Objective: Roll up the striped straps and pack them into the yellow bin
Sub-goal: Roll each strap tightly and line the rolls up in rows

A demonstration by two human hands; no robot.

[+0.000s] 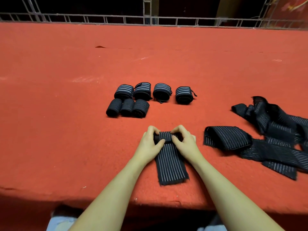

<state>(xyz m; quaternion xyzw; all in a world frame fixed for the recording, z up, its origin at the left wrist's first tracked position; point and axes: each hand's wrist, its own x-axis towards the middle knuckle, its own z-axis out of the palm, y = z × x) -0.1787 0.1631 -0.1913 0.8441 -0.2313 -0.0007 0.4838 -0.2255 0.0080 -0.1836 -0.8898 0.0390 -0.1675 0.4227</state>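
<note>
A red felt-covered table (66,114) fills nearly the whole view, its near edge running just under the person's forearms and its far edge meeting a metal lattice railing (150,19) against a dark background

Right of the grip and a little beyond it, a loose pile of unrolled striped straps (273,135) sprawls toward the table's right edge; the nearest one is folded over on itself, close to the right hand but apart from it

Beyond the grip, toward the far side, stand seven rolled straps (143,99) in two rows: four in the farther row with broad pale stripes showing, three in the nearer row packed side by side and touching, with finer stripes. The two leftmost of the far row touch; the other two stand slightly apart

At the grip itself lies the striped strap (170,160) being worked: its far end is wound into a small roll, and its flat tail runs back toward the person between the two wrists, ending in a frayed edge short of the table's near edge

The left hand (150,144) grasps the left end of that roll, fingers curled over the top and thumb pressed on the near side. The right hand (185,142) mirrors it on the right end, fingers arched over and thumb pinching from the near side
</note>
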